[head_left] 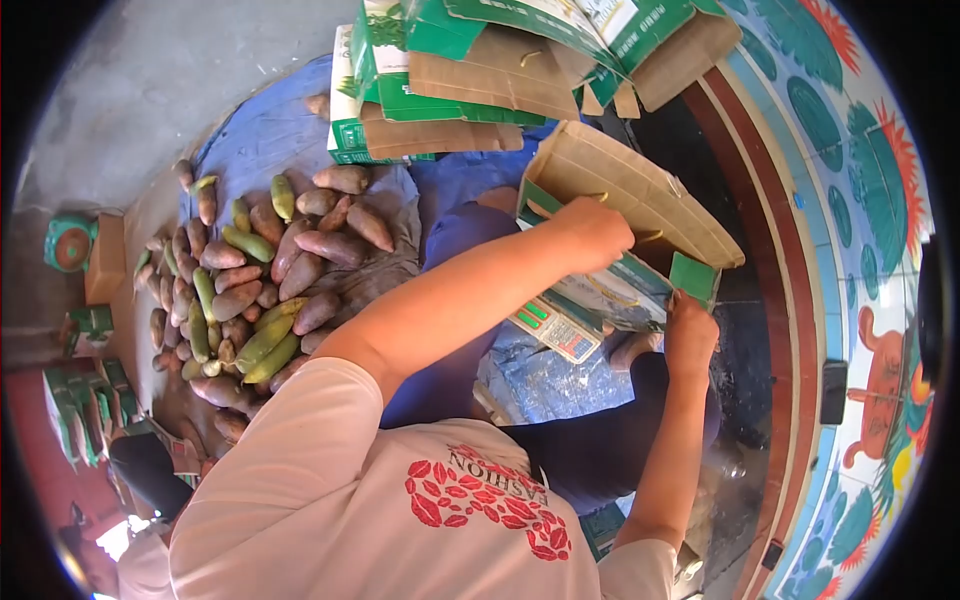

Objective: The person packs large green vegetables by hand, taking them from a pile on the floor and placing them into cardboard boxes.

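An open cardboard box, brown inside and green and white outside, stands tilted in front of me. My left hand is closed at its near upper edge, toward the box's left part; what the fingers grip is hard to make out. Lower on the right, my right hand is closed at the box's near right corner, just below a green flap. Yellowish cord handles show on the box. A scale with a keypad and green displays sits below the box, between my forearms.
Reddish tubers and green ones lie heaped at the left, partly on a blue sheet. More open boxes are stacked at the top. A painted wall curves along the right. Another person is at the lower left.
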`<state>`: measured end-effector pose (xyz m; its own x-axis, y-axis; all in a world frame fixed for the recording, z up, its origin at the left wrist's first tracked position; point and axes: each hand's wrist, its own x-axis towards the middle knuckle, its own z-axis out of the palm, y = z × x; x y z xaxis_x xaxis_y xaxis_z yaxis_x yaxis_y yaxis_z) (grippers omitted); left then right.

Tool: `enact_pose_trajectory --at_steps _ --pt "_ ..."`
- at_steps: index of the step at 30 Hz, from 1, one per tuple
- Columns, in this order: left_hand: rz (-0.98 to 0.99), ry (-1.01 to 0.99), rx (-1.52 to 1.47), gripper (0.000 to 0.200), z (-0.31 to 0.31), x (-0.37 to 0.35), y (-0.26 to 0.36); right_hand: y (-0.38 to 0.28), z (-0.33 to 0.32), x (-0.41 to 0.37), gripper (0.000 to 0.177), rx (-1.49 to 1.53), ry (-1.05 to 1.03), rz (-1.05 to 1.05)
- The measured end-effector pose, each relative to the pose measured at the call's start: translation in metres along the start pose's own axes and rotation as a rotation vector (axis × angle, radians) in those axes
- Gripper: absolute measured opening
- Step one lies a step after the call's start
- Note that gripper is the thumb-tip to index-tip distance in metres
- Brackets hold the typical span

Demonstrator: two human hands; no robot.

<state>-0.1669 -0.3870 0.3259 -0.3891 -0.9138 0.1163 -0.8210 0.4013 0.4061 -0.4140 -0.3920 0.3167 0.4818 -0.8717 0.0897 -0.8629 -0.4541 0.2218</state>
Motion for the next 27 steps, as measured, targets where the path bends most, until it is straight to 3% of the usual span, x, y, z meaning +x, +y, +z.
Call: enact_pose_trajectory --at_steps 3,9,12,15,21,22,25,27 --pt "0.006 0.057 0.017 0.011 0.004 0.0 -0.004 -0.008 -0.004 0.0 0.006 0.058 0.127 0.005" --pt "-0.047 -0.039 -0.001 0.011 0.0 -0.005 0.002 -0.012 -0.004 -0.009 0.008 0.063 0.045 0.029" --pt "0.011 0.038 -0.01 0.013 0.009 -0.005 0.0 -0.008 -0.006 -0.01 0.007 0.06 0.01 0.055" --pt "0.037 0.067 -0.027 0.015 0.01 -0.007 0.002 -0.005 -0.009 -0.01 0.003 0.033 0.11 0.021" --pt "-0.006 0.018 0.016 0.018 0.022 -0.007 0.011 -0.002 -0.011 -0.012 0.006 0.024 0.186 -0.052" --pt "-0.068 -0.09 0.008 0.018 0.013 -0.009 0.017 -0.001 -0.01 -0.013 0.007 0.033 0.189 -0.064" --pt "0.027 0.077 0.031 0.021 -0.006 -0.029 0.026 0.007 -0.002 -0.019 0.017 0.087 0.147 -0.058" --pt "0.086 0.323 -0.107 0.023 -0.024 -0.052 0.025 0.008 -0.004 -0.021 0.021 0.144 0.137 -0.045"
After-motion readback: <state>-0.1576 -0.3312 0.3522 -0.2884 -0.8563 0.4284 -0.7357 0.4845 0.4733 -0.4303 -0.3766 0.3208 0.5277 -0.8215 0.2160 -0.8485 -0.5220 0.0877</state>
